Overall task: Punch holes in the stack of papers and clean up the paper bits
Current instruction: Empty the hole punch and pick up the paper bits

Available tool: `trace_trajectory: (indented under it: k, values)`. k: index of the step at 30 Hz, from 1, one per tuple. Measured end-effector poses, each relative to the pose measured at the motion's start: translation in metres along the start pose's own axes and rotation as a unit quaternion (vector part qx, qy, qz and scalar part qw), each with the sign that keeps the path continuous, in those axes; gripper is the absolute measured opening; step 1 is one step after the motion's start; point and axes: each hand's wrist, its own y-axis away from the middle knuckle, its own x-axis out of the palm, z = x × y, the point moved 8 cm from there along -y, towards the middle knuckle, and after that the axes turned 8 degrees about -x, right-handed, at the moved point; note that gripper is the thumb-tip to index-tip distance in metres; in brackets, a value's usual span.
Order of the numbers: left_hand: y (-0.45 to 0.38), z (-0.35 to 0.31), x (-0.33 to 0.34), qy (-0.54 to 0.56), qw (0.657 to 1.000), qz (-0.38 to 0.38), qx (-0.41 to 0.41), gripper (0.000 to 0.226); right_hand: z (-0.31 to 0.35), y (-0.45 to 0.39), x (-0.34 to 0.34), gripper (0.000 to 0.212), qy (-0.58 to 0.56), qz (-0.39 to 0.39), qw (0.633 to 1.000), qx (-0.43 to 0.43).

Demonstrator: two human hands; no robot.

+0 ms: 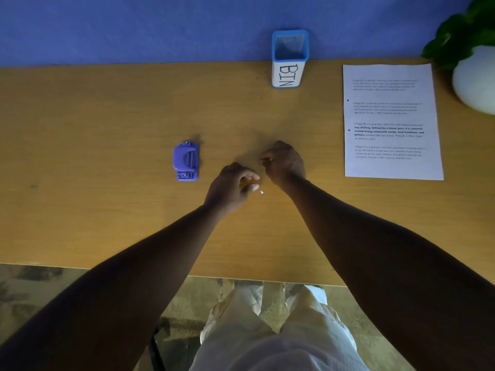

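One small white paper bit (261,192) lies on the wooden table (107,116) just right of my left hand (232,186). That hand hovers low with its fingers loosely curled, and the thumb and forefinger are apart with nothing seen between them. My right hand (284,162) is a little farther back with its fingertips bunched together on the tabletop; what they pinch is hidden. The purple hole punch (186,161) lies to the left of both hands. The punched stack of papers (391,121) lies at the right. The blue mesh cup labelled BIN (289,60) stands at the back.
A white pot with a green plant (474,76) stands at the far right, beside the papers. A blue wall runs behind the table. The table's near edge is close to my body, with the floor and my legs below it.
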Motion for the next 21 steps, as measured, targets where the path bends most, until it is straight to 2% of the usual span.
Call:
trace_trajectory:
  k: [10, 21]
  values:
    - [0.010, -0.008, 0.011, -0.019, 0.998, 0.043, 0.040, 0.028, 0.009, -0.004, 0.003, 0.019, 0.076, 0.031, 0.996, -0.043]
    - [0.007, -0.011, 0.013, -0.041, 0.999, 0.005, 0.028, 0.014, 0.003, 0.001, 0.002, 0.015, 0.047, 0.031, 0.997, -0.061]
